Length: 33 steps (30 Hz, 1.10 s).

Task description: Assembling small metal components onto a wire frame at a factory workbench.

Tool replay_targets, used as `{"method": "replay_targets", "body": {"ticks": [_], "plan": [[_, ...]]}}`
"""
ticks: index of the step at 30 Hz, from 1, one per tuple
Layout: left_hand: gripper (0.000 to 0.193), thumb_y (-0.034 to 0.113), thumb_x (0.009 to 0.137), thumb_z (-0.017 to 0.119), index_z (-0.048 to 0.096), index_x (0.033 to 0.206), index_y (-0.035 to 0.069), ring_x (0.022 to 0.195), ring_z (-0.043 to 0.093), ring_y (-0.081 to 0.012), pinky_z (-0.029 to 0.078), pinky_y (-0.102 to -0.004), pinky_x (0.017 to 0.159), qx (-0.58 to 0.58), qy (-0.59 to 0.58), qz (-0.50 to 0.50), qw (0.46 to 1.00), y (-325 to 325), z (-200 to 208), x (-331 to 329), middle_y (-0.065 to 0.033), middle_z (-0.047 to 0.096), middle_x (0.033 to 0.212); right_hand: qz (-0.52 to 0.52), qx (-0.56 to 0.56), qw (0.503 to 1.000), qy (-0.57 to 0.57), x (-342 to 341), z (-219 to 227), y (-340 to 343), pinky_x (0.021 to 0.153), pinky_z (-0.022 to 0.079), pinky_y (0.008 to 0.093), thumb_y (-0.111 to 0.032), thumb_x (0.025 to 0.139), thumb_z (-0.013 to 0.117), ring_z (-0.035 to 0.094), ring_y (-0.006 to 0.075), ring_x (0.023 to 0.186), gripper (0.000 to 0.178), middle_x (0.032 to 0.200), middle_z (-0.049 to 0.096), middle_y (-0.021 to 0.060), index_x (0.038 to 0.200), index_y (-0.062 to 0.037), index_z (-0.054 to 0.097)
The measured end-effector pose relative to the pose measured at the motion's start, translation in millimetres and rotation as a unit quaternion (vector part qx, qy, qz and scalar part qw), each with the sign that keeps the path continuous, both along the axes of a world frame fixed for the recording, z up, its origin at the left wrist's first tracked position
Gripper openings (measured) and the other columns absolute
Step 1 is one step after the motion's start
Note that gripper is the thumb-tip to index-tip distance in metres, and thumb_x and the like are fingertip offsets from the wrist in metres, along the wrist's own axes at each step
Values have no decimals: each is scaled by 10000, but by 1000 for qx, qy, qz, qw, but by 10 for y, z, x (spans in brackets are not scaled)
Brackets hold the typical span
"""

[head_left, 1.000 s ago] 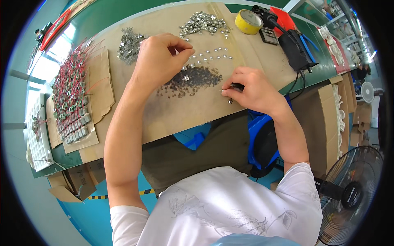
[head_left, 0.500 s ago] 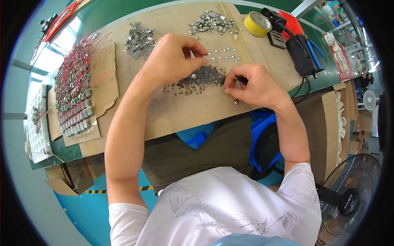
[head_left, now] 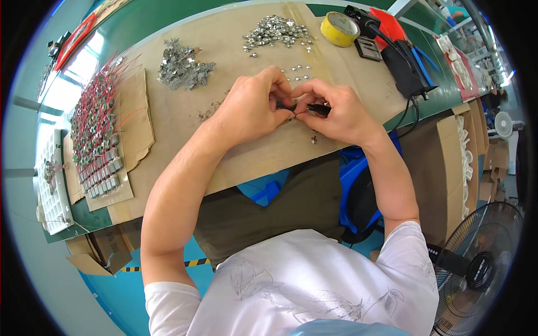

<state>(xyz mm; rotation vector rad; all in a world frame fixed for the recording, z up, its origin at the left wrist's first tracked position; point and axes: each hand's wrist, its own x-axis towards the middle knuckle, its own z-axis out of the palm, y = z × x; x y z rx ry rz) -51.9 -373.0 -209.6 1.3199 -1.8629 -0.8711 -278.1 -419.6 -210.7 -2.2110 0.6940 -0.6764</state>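
Over the middle of the board, my left hand [head_left: 252, 106] and my right hand [head_left: 339, 115] meet at the fingertips. The left thumb and forefinger are pinched, hiding whatever small piece is between them. In my right hand is a slim black tool [head_left: 318, 109], its tip hidden among the fingers, so its kind is unclear. Small dark pieces [head_left: 208, 111] lie scattered beside and beneath my left hand. Just beyond the fingertips are short rows of small shiny metal parts [head_left: 298, 68]. A single small metal part [head_left: 314, 140] sits below my right hand.
At the back lie a heap of shiny metal parts [head_left: 277, 32] and a heap of grey flat metal pieces [head_left: 184, 66]. Yellow tape roll [head_left: 339, 29] and a black corded device [head_left: 406, 70] stand right. Red-wired assemblies [head_left: 95, 134] crowd the left. A fan [head_left: 476, 269] stands lower right.
My left hand has come down and toward the right hand, and the fingertips now meet. My right hand has shifted slightly left, still holding the black tool. The whole view has moved a little.
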Motion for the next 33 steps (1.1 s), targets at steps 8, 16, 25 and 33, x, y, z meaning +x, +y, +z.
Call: {"method": "replay_targets", "body": {"ticks": [8,16,25,33], "plan": [[314,30,794,837,580,975,21,709,647,-130,536,-298,677,23,5,1,1000,2,-9,-30,-80,792,884,-10,25,1000,-10,-9,-33,8,736,576,253,38,838,805,701,111,775,380,899,752,62,1195,-13,687],[261,17,806,810,606,969,31,691,698,-154,552,-297,658,-22,-31,5,999,35,-33,-59,-84,770,832,-23,-142,990,0,-180,-51,-51,646,537,331,3,840,767,679,247,750,241,899,696,100,1077,-41,771],[251,-11,786,790,609,957,23,739,746,-180,564,-301,666,-51,-30,9,998,42,-52,-69,-83,759,818,-5,-275,959,-61,-142,-233,6,650,533,376,-17,773,827,664,262,764,210,860,687,69,978,-38,787],[260,-15,783,795,612,961,32,730,740,-178,560,-300,662,-53,-28,6,998,43,-64,-70,-77,761,814,-4,-290,954,-70,-144,-277,17,640,526,363,-13,758,821,645,252,737,213,855,686,62,967,-41,789]]}}
